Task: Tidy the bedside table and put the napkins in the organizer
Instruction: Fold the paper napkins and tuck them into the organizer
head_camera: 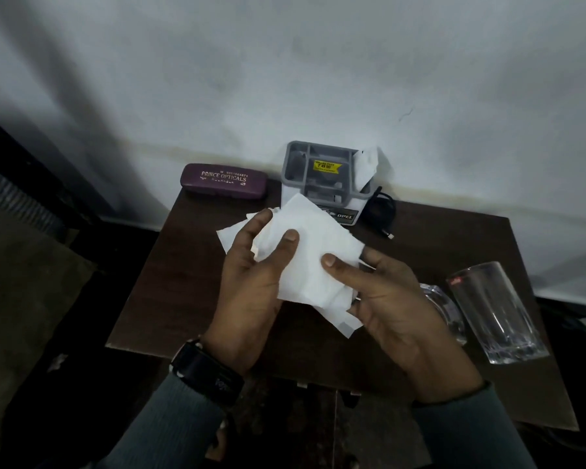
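While both hands hover over the table (183, 272), they hold a loose stack of white napkins (313, 265) btwn them, above the table's middle. L hand (251, 289) grips the stack's left edge, thumb pressed on top and fingers curled round the far side, w/ a sheet corner sticking out past them. R hand (389, 299) grips the right edge, thumb on top, fingers underneath & mostly hidden. Hands are close but not touching; the paper bridges the gap. Sheets are uneven, w/ corners fanning out at top left and bottom right.

Organizer (295, 164), grey rim on a white body w/ several compartments, stands at the table's back edge against the wall (318, 62). A lone napkin (366, 167) stands in its right-hand compartment, crumpled top poking above the rim. Yellow price sticker (326, 166) sits in its middle. The front label is partly hidden by the held stack.

Purple case (224, 181) w/ gold "PRINCE OPTICALS" lettering lies left of the organizer, near but apart, also at the back edge. Black cable (383, 211) lies bunched just right of the organizer, plug end pointing toward the front. Tall clear glass (498, 313) stands on the table's right side. A low glass (445, 309) sits just beside it, partly behind the R hand; can't tell what it is.

Black watch (207, 370) on L wrist. Grey sleeves (170, 424) on both arms.
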### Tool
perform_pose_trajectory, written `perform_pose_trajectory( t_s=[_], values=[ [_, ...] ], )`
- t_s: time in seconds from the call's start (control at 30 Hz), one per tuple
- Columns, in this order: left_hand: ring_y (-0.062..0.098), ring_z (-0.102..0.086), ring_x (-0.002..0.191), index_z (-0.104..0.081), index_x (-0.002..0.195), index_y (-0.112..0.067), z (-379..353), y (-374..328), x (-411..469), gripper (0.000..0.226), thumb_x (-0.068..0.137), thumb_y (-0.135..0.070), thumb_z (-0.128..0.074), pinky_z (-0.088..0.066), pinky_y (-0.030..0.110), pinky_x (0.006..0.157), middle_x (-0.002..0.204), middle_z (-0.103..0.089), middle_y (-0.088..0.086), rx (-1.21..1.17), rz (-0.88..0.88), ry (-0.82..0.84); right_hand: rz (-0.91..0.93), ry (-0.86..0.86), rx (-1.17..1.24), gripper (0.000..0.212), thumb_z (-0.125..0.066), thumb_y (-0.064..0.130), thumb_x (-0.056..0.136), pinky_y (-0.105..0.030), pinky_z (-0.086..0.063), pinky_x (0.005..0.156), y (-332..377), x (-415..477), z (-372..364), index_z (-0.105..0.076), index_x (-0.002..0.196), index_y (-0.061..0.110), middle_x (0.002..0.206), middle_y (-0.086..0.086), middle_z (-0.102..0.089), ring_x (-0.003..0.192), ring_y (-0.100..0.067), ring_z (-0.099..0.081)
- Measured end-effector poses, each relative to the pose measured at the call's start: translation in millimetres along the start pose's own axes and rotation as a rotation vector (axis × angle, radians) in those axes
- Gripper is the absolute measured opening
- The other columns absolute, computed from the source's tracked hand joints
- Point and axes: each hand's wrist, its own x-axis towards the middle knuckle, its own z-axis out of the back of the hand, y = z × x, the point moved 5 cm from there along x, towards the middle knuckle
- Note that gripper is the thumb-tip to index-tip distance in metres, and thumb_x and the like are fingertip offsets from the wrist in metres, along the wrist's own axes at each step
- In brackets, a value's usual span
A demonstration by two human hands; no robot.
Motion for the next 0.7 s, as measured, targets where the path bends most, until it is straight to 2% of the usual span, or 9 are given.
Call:
perform_pose_trajectory(
  t_s=[0.07, 0.17, 0.3, 0.37, 0.43, 0.5, 0.6, 0.67, 0.7],
  values=[
    [0.017, -0.078, 0.1, -0.066, 0.126, -0.027, 2.3, 1.3, 1.5, 0.04, 0.091, -0.008, -0.073, -0.065, 0.034, 0.081, 0.102, -0.082, -0.005, 0.055, -0.017, -0.015, 0.072, -0.077, -0.059, 0.05, -0.084, 0.014, 0.066, -0.035, -0.065, 0.072, 3.5, 1.5, 7.9, -0.075, 0.114, 0.01, 0.106, -0.007, -0.081, 0.097, -0.026, -0.079],
    [0.019, -0.08, 0.095, -0.062, 0.131, -0.027, 2.2, 3.8, 3.9, 0.055, 0.089, 0.008, -0.07, -0.065, 0.033, 0.076, 0.098, -0.083, 0.002, 0.042, -0.011, 0.019, 0.129, -0.14, -0.085, 0.037, -0.086, 0.022, 0.067, -0.033, -0.064, 0.067, 3.5, 2.0, 13.5, -0.08, 0.104, 0.016, 0.102, -0.005, -0.082, 0.093, -0.023, -0.08],
    [0.018, -0.08, 0.094, -0.055, 0.136, -0.027, -0.1, 5.7, 7.3, 0.074, 0.082, 0.023, -0.065, -0.064, 0.031, 0.07, 0.101, -0.083, 0.004, 0.015, -0.01, 0.084, 0.186, -0.228, -0.161, 0.013, -0.084, 0.029, 0.082, -0.043, -0.066, 0.075, 5.8, 3.2, 17.9, -0.083, 0.094, 0.023, 0.1, -0.001, -0.082, 0.093, -0.022, -0.079],
    [0.02, -0.08, 0.094, -0.056, 0.137, -0.025, -1.0, 6.9, 7.4, 0.074, 0.077, 0.015, -0.072, -0.064, 0.032, 0.069, 0.103, -0.083, 0.006, -0.028, 0.005, 0.085, 0.212, -0.22, -0.208, 0.008, -0.082, 0.03, 0.085, -0.045, -0.066, 0.078, 7.5, 2.5, 18.1, -0.084, 0.092, 0.028, 0.099, 0.0, -0.082, 0.093, -0.021, -0.079],
    [0.022, -0.08, 0.096, -0.06, 0.135, -0.024, -0.3, 8.3, 7.0, 0.066, 0.076, -0.001, -0.079, -0.064, 0.031, 0.07, 0.103, -0.083, 0.006, -0.065, 0.02, 0.066, 0.247, -0.202, -0.269, 0.006, -0.08, 0.027, 0.088, -0.042, -0.066, 0.079, 9.4, 0.0, 16.3, -0.083, 0.089, 0.032, 0.098, 0.003, -0.082, 0.092, -0.019, -0.079],
    [0.02, -0.08, 0.096, -0.062, 0.133, -0.025, 4.7, 9.0, 7.6, 0.055, 0.085, -0.006, -0.078, -0.063, 0.028, 0.07, 0.1, -0.083, 0.004, 0.032, -0.014, 0.016, 0.321, -0.219, -0.367, 0.014, -0.078, 0.021, 0.09, -0.032, -0.065, 0.075, 12.8, -2.7, 14.9, -0.081, 0.086, 0.035, 0.093, 0.01, -0.082, 0.088, -0.011, -0.079],
    [0.013, -0.08, 0.085, -0.061, 0.133, -0.029, 12.1, 9.0, 5.8, 0.051, 0.089, -0.009, -0.079, -0.061, 0.022, 0.065, 0.088, -0.083, -0.001, 0.288, -0.091, -0.077, 0.446, -0.335, -0.647, 0.014, -0.075, 0.023, 0.092, -0.018, -0.059, 0.069, 18.7, -8.3, 9.6, -0.079, 0.097, 0.036, 0.085, 0.023, -0.078, 0.081, 0.002, -0.075],
    [0.008, -0.078, 0.072, -0.061, 0.129, -0.035, 12.8, 11.3, 3.7, 0.048, 0.089, -0.02, -0.081, -0.059, 0.024, 0.061, 0.082, -0.082, -0.004, 0.399, -0.098, -0.119, 0.518, -0.427, -0.869, 0.016, -0.071, 0.031, 0.093, -0.026, -0.06, 0.078, 21.0, -13.6, -0.8, -0.079, 0.107, 0.029, 0.091, 0.017, -0.079, 0.086, -0.003, -0.074],
    [0.01, -0.077, 0.07, -0.062, 0.127, -0.037, 11.4, 13.3, 2.3, 0.042, 0.09, -0.027, -0.08, -0.06, 0.03, 0.061, 0.083, -0.082, -0.001, 0.394, -0.062, -0.126, 0.546, -0.439, -0.929, 0.02, -0.068, 0.036, 0.094, -0.029, -0.059, 0.082, 20.7, -16.0, -8.4, -0.079, 0.11, 0.028, 0.095, 0.013, -0.079, 0.089, -0.005, -0.074]
  ],
)
